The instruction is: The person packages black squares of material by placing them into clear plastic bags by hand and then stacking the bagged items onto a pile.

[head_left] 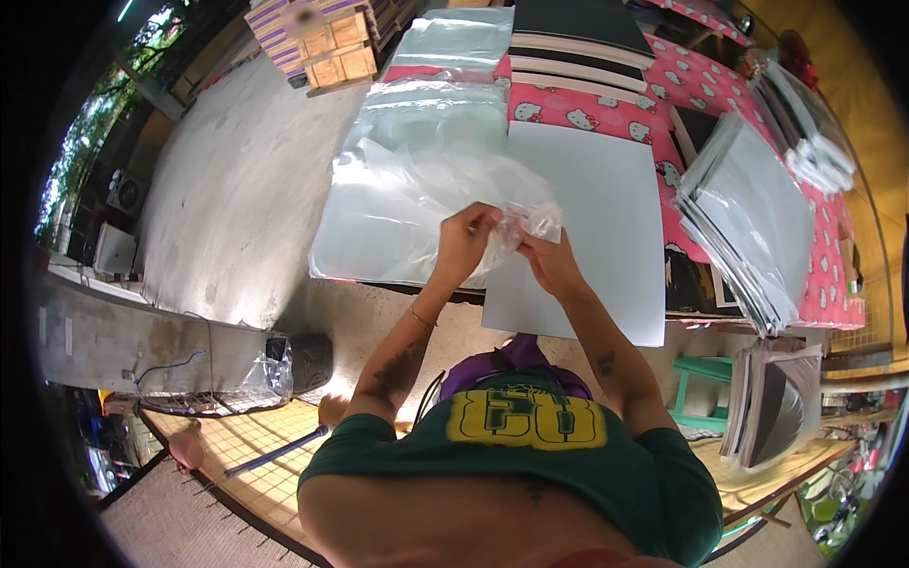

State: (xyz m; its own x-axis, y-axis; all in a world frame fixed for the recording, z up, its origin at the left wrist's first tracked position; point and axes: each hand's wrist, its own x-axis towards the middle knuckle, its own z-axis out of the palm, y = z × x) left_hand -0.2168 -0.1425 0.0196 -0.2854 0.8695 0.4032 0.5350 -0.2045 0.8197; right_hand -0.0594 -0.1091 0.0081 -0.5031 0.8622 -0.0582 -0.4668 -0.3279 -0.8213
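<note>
The left hand (464, 244) and right hand (552, 260), fingers nearly closed, pinch the crumpled plastic bag (445, 180), which spreads ahead and leftward. The white sheet (595, 204) lies below the right hand, the nearer one, long side pointing forward.

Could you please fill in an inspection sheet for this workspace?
Surface: table with a pink patterned cover, largely hidden by materials.
Job's things: crumpled clear plastic film, partly over a pale sheet that overhangs the near table edge; clear plastic sleeves lie to the left.
Clutter: dark boards at the far side; plastic-wrapped boards at the right.
Hands: left hand and right hand close together, both pinching the film.
Cables: thin blue cord at the left; its purpose cannot be told.
Surroundings: concrete floor, wooden crates upper left, green stool lower right.
</note>
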